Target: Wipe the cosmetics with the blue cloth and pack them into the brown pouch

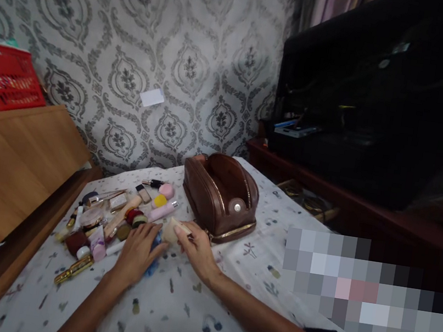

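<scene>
1. Head view: the right hand [197, 248] grips a pale cream, flat-looking piece [171, 230] between thumb and fingers, just above the white printed cloth [166, 316] (its exact kind is too blurred to tell).
2. The left hand [137, 248] is open, palm down, with its fingers extended towards the far side; its thumb side is at a crumpled blue item [155, 256] (whether the fingers hold any of it, I cannot tell).
3. The cream piece is between the two hands, near the close end of a brown leather-look bag [216, 204] with gold-coloured zips. The bag stands upright on the cloth, beyond the right hand, its top unzipped and gaping (a round metal snap [237, 208] shows on its near flap).
4. Left of the bag, small cosmetics lie in a loose spread. A round pink container [166, 190] and a round yellow one [160, 201] are at its far right, with a lilac tube [162, 212] just nearer.
5. A shiny gold tube [74, 269] lies at the spread's near edge.
6. At the far left, a red plastic basket [5, 79] is above a slanting brown wooden panel [18, 158]. Behind the cloth is a grey-and-white patterned wall [190, 67], and a large black glossy screen [359, 109] fills the far right (partly lost in shadow).
</scene>
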Motion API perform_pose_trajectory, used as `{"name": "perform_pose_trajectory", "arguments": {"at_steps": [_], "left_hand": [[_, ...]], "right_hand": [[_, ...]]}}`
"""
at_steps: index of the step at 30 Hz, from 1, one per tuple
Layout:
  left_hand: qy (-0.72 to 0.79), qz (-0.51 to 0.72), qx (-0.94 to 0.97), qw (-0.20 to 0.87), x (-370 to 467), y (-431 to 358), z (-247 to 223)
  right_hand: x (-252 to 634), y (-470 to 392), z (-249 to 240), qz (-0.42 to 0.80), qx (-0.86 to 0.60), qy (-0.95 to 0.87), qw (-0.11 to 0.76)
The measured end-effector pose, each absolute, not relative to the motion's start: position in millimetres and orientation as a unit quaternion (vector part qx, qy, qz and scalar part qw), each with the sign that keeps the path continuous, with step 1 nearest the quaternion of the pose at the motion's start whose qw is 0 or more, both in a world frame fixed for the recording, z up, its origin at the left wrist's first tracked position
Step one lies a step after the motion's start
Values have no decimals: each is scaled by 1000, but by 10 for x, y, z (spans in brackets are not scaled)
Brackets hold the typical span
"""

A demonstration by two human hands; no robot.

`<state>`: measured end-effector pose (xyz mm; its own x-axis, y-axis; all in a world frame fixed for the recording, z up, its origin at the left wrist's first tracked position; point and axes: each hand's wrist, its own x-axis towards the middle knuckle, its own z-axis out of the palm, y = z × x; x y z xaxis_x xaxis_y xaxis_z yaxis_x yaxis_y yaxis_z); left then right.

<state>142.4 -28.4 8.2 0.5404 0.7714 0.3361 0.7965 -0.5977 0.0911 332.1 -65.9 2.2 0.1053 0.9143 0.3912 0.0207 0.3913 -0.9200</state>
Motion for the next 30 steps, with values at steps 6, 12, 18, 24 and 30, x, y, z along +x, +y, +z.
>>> {"name": "perform_pose_trajectory", "arguments": {"at_steps": [6, 12, 18, 24, 30], "left_hand": [[-438, -235, -867, -11, 1453, -137, 375], [-366, -279, -888, -22, 1806, 82, 805], [-258, -296, -920, -3, 2373, 387, 1168], [-218, -254, -942, -20, 2752, 749, 1246], [-218, -160, -961, -64, 3012, 1103, 1495]], "right_hand": [[3387, -716, 169, 337, -411, -578, 619], [3528, -826, 397, 333, -390, -593, 620], [3767, -950, 686, 292, -398, -598, 631], [4254, -885, 1175, 207, -406, -499, 738], [4704, -170, 1470, 36, -550, -573, 606]]}}
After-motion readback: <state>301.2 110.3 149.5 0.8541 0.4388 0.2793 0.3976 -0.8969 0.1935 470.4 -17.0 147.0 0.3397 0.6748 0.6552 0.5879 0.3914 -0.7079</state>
